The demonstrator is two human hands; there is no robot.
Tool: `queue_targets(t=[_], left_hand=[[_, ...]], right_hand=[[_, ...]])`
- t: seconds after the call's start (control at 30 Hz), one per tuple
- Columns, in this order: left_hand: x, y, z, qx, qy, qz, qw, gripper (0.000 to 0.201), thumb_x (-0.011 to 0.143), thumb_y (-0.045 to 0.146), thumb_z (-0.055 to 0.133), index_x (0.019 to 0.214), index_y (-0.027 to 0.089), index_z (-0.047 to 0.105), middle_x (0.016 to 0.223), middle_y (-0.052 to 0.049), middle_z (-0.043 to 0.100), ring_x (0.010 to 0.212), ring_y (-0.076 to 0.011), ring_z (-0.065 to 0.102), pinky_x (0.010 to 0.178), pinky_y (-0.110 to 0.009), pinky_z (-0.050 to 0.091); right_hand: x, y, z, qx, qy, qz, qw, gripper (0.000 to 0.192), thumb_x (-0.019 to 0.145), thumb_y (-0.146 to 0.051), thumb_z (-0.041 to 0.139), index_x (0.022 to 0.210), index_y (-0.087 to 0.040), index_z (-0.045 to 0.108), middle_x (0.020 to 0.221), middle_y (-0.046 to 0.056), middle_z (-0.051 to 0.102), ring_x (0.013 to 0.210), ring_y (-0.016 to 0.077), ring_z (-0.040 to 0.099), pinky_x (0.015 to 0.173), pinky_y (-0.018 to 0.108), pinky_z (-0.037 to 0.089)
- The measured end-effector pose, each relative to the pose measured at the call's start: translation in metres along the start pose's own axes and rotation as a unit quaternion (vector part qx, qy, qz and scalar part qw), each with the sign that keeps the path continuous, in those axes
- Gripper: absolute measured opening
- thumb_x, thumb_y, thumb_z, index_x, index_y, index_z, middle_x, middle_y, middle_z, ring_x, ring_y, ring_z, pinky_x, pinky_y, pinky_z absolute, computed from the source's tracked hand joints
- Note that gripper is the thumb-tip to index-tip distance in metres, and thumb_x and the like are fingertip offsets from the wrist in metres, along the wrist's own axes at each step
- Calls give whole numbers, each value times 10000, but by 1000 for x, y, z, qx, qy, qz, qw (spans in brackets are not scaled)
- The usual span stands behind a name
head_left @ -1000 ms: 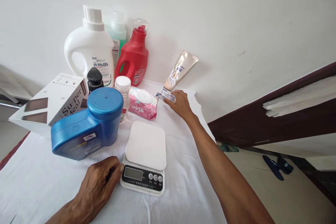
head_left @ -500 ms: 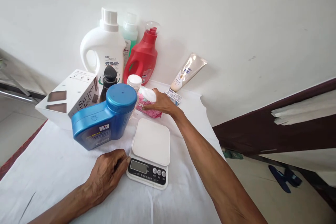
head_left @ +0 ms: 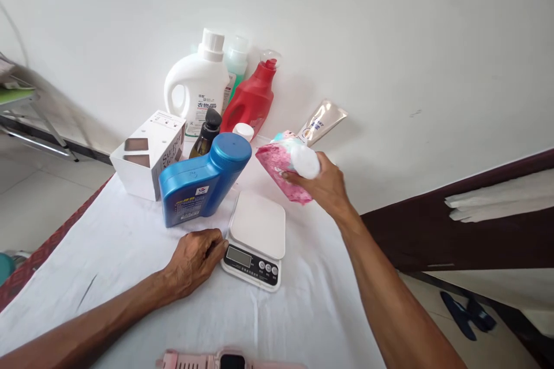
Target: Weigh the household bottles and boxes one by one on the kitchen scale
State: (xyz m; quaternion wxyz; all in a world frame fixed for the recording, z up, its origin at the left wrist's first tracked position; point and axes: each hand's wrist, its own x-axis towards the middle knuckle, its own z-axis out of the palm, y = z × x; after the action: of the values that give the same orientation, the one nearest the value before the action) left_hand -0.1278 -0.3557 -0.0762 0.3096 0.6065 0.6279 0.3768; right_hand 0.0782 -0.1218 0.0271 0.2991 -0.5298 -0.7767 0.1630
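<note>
Pink pack (head_left: 277,165) lifted rightward since earlier frame, now tilted before silvery tube (head_left: 324,121) | right grip (head_left: 331,187): clasping its end; left grip (head_left: 197,256): curled beside scale (head_left: 258,225) | likely light, soft, crushable; take sides gently

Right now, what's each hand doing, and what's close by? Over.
Right hand: gripping pink tissue pack, tilted. Left hand: at edge of scale. Blue bottle left of scale.

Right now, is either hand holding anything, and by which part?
The right hand holds the pink tissue pack by the side nearest the wrist. The left hand is beside the scale, apparently gripping nothing.
</note>
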Motion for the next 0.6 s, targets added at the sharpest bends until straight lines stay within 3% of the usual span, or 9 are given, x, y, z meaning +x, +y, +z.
queue_targets(t=[0.13,0.27,0.37,0.5,0.6], left_hand=[[0,-1,0,9,1,4,1000,382,1014,394,416,679,214,370,607,51,390,568,-116,358,599,-280,270],[0,-1,0,22,-2,10,1000,383,1008,400,414,676,214,372,608,47,403,570,-119,361,603,-282,264],[0,0,-1,25,-1,16,1000,380,999,402,419,670,215,380,602,48,399,565,-119,360,599,-278,267],[-1,-1,-2,33,1,20,999,381,1001,402,423,672,212,394,601,51,394,561,-116,360,596,-274,263],[-2,-3,-1,36,8,31,999,380,1003,386,438,667,209,419,601,50,403,560,-115,363,588,-277,266]], right_hand=[[-41,-9,-30,-14,-68,-33,997,601,614,-625,881,1022,-244,657,906,27,713,781,254,632,640,345,494],[-81,-19,-21,-12,-156,-27,987,552,663,-602,868,1030,-256,646,902,29,717,791,269,656,657,361,518],[-97,-23,-11,-5,-179,-23,984,608,699,-584,847,1158,-255,621,1062,70,732,931,316,689,776,427,557],[-105,-12,-18,84,-137,-6,987,808,707,-650,826,1373,-289,543,1455,125,598,1316,363,572,1044,530,493],[-116,15,-20,217,-31,47,974,578,882,-704,627,1262,-269,615,1350,126,662,1274,315,613,1003,479,518]])
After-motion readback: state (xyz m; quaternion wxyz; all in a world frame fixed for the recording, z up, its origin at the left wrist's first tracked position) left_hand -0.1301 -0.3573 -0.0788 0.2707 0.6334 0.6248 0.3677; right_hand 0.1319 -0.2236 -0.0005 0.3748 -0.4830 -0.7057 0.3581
